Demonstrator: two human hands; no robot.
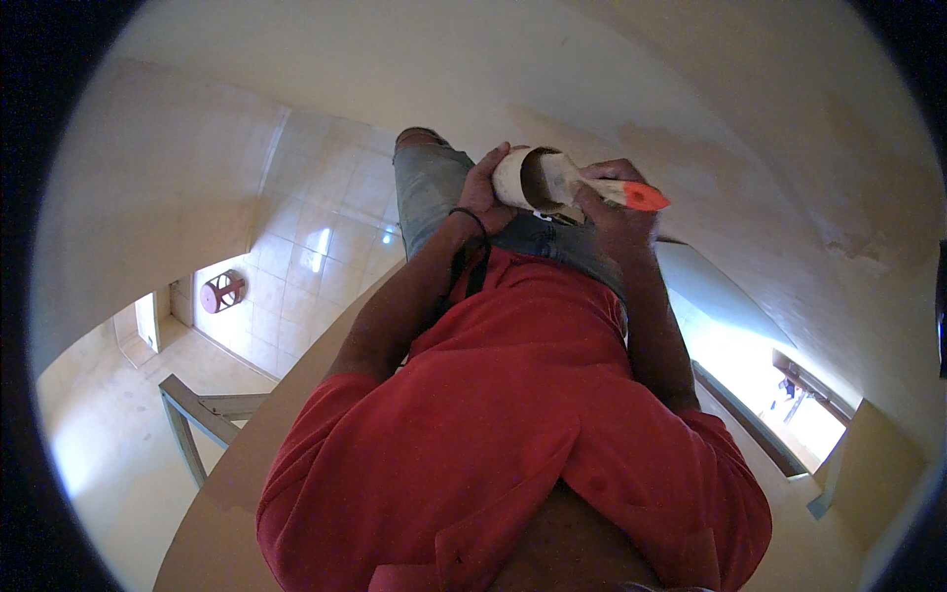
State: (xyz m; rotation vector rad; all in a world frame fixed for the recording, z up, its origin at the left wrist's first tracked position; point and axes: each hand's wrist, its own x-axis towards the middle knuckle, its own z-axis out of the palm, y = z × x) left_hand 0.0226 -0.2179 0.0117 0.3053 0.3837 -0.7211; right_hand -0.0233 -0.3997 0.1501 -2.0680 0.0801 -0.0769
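Note:
My left hand (485, 192) is wrapped round a pale cylindrical container (513, 183) with its open end facing right, in front of my waist. My right hand (612, 212) grips a pale hand tool with an orange handle end (641, 195). The tool's flat, wide head (560, 176) is at the container's mouth; whether it is a brush or a scraper I cannot make out.
I am beside a pale, patchy wall (750, 148). Far below at left lie a tiled floor (296, 296) and a red stool (223, 291). A brown board edge (227, 493) and a frame (187, 414) are at lower left, a bright opening (809, 414) at lower right.

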